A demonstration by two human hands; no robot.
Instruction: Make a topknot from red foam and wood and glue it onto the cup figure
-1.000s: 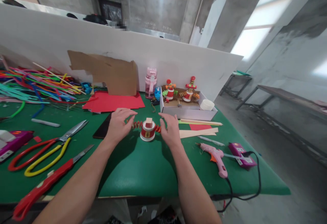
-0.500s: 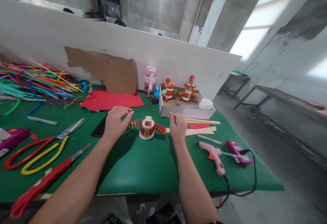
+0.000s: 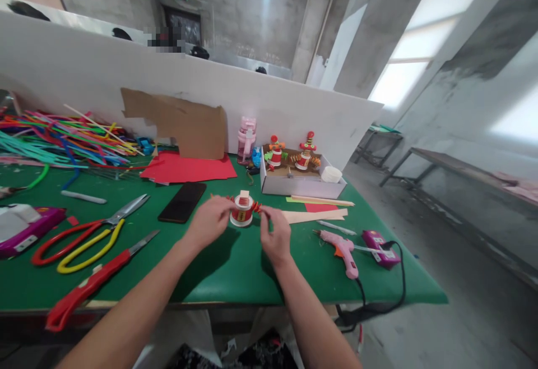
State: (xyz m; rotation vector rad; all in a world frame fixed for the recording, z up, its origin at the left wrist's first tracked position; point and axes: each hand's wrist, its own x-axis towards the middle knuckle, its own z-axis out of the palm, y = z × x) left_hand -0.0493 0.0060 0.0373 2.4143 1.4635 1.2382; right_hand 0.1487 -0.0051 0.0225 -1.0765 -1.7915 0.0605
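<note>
A small red paper-cup figure (image 3: 241, 213) with white rims stands upright on the green table, a folded paper piece on its top and pleated red paper arms at both sides. My left hand (image 3: 213, 216) has its fingers closed at the pleated arm on the left, partly covering it. On the other side, my right hand (image 3: 275, 233) pinches at the outer end of the right pleated arm (image 3: 256, 207). Pale paper strips (image 3: 315, 216) lie just beyond my right hand.
Left are scissors (image 3: 120, 212), a red-handled knife (image 3: 98, 276), a black phone (image 3: 182, 202) and red sheets (image 3: 191, 167). Behind stands a box (image 3: 300, 187) with two finished-looking figures. Right lie a pink glue gun (image 3: 344, 252), its cable and a purple power strip (image 3: 380, 248).
Both hands have moved inward, closer to the cup figure, and now grip near its pleated arms. The phone is uncovered. The whole view has shifted slightly.
</note>
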